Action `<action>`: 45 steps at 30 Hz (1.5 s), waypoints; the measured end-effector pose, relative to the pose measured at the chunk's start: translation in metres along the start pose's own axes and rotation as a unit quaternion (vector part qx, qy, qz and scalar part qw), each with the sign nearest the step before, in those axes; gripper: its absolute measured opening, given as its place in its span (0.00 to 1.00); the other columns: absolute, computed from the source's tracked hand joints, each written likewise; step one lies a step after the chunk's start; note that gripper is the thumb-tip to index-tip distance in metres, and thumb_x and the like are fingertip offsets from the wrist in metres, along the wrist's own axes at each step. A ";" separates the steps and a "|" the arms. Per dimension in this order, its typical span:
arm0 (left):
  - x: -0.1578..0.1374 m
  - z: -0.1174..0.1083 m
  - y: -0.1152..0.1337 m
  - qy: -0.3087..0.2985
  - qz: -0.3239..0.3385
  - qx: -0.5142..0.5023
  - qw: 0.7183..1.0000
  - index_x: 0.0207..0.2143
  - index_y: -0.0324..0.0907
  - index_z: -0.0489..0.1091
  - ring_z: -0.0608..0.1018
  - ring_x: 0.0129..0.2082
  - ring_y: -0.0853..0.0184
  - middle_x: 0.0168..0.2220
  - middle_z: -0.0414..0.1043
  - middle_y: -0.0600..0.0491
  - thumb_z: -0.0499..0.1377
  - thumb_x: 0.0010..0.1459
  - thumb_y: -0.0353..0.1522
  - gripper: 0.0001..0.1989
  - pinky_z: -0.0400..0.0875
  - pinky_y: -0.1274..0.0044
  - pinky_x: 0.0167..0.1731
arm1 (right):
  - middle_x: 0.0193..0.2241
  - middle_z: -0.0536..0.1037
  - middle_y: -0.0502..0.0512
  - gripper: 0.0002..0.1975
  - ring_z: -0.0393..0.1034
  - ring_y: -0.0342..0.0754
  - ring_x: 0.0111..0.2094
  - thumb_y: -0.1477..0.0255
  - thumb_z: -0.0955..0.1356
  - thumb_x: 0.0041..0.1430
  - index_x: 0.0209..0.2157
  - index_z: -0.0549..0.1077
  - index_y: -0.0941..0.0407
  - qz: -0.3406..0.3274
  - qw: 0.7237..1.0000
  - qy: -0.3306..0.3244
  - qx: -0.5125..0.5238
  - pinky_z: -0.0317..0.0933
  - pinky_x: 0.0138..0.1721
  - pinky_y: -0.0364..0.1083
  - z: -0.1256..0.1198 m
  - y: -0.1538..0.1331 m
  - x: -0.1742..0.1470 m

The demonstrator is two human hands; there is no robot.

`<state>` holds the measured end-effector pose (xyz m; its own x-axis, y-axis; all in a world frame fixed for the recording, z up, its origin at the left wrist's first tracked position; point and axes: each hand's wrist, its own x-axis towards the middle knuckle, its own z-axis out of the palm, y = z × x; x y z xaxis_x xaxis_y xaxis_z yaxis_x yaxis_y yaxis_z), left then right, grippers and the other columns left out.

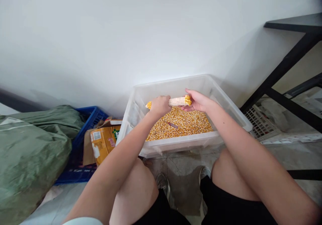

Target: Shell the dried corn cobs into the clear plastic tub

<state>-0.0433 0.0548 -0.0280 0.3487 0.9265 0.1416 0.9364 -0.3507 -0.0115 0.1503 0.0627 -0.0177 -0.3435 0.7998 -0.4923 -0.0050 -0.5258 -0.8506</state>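
Above the tub, my left hand (160, 106) is wrapped round the middle of a corn cob (178, 101) lying roughly level. Most of the visible cob is bare and pale, with yellow kernels left at both ends. My right hand (198, 100) is at the cob's right end, thumb raised and fingers apart, partly behind the cob; whether it touches is hard to see. Below, loose corn kernels (188, 122) cover the bottom of a translucent plastic tub (181, 141). A small brownish-purple strip (172, 125) rests on the kernels.
To the left are a blue crate (75, 171), an orange printed carton (105, 141) and a large green sack (32, 151). A black metal frame (281, 67) stands at right, with a pale plastic basket (260, 122) beneath. A white wall (151, 33) rises behind the tub.
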 end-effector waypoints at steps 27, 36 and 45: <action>-0.004 0.010 0.021 -0.081 -0.011 -0.476 0.876 0.29 0.40 0.69 0.72 0.21 0.67 0.24 0.69 0.52 0.40 0.66 0.49 0.28 0.67 0.74 0.23 | 0.12 0.66 0.54 0.14 0.49 0.36 0.10 0.70 0.57 0.61 0.23 0.63 0.57 -0.034 0.994 0.088 -0.049 0.39 0.10 0.35 0.012 0.009 0.015; -0.001 0.011 0.027 -0.028 -0.024 -0.433 0.901 0.30 0.41 0.71 0.73 0.23 0.66 0.25 0.73 0.50 0.40 0.63 0.57 0.34 0.66 0.75 0.24 | 0.14 0.69 0.51 0.10 0.59 0.39 0.12 0.70 0.59 0.62 0.29 0.67 0.56 -0.077 0.992 0.084 -0.053 0.46 0.11 0.36 0.027 0.018 0.024; -0.002 0.009 0.026 0.036 0.046 -0.286 0.956 0.26 0.43 0.66 0.70 0.23 0.65 0.21 0.67 0.52 0.35 0.69 0.47 0.29 0.58 0.74 0.28 | 0.12 0.64 0.48 0.08 0.54 0.38 0.10 0.74 0.57 0.61 0.29 0.63 0.55 -0.065 0.994 0.087 -0.006 0.40 0.11 0.35 0.027 0.016 0.016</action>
<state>-0.0194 0.0450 -0.0375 0.4051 0.8839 0.2337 0.7204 -0.4660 0.5137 0.1198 0.0595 -0.0342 -0.1733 0.8990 -0.4022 -0.0268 -0.4126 -0.9105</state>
